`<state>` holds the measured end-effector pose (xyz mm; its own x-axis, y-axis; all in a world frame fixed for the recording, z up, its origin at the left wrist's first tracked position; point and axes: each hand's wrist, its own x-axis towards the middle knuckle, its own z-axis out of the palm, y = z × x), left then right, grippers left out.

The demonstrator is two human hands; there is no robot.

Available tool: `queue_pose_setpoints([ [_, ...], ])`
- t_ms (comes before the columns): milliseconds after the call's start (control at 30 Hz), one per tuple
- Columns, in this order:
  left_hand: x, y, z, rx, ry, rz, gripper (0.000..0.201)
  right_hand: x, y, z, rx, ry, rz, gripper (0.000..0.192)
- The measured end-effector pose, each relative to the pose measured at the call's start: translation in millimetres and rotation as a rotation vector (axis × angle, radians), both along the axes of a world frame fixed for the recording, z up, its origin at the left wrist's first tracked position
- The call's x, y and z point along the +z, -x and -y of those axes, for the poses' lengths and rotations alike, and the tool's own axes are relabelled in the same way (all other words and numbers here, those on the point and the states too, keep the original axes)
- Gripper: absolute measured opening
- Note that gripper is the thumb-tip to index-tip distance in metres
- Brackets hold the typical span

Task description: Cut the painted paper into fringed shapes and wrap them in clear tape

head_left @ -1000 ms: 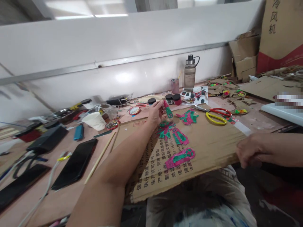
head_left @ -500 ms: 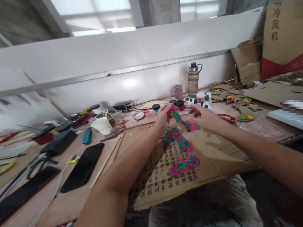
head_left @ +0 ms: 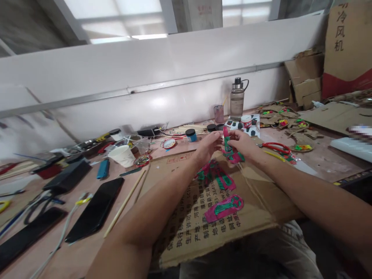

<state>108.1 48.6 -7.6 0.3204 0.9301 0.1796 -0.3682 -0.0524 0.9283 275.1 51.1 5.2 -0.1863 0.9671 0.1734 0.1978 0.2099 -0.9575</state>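
A narrow pink-and-green painted piece (head_left: 226,139) stands upright between my hands, above the cardboard sheet (head_left: 258,193). My left hand (head_left: 209,147) is closed at its left side, fingers curled against it. From the right, my right hand (head_left: 242,142) pinches the same piece, thumb on its face. Just under my right hand is another pink-and-green piece (head_left: 236,157); whether it is joined to the held one I cannot tell. More painted pieces lie on the cardboard: a pink strip with a green centre (head_left: 223,209), a looped piece (head_left: 226,180) and a partly hidden clump (head_left: 207,170).
Red-handled scissors (head_left: 276,148) lie right of my right hand. Behind stand a blue paint jar (head_left: 191,135), a white jar (head_left: 246,121) and a water bottle (head_left: 237,100). A paper cup (head_left: 122,155), a phone (head_left: 95,209) and a wooden stick (head_left: 124,203) are at left.
My right hand has moved left and closed on the painted piece, which now stands more upright. My left hand has shifted slightly right. The view has shifted a little.
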Motion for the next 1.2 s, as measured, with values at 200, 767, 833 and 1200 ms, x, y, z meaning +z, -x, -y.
queue_pose_setpoints([
  [200, -9.1, -15.7, 6.4, 0.111, 0.037, -0.134, 0.036, 1.2, -5.3, 5.7, 0.007, -0.007, -0.145, 0.026],
  [767, -5.4, -10.6, 0.5, 0.305, 0.081, 0.119, 0.034, 2.9, -17.2, 0.9, -0.087, -0.074, -0.212, 0.025],
  [833, -7.8, -13.0, 0.3, 0.280, 0.119, 0.236, 0.042, 2.4, -15.3, 2.8, -0.079, -0.038, -0.262, 0.026],
  [1200, -2.2, -21.6, 11.3, 0.303, 0.169, 0.301, 0.038, -10.4, -27.4, -8.2, 0.005, -0.144, -0.127, 0.034],
])
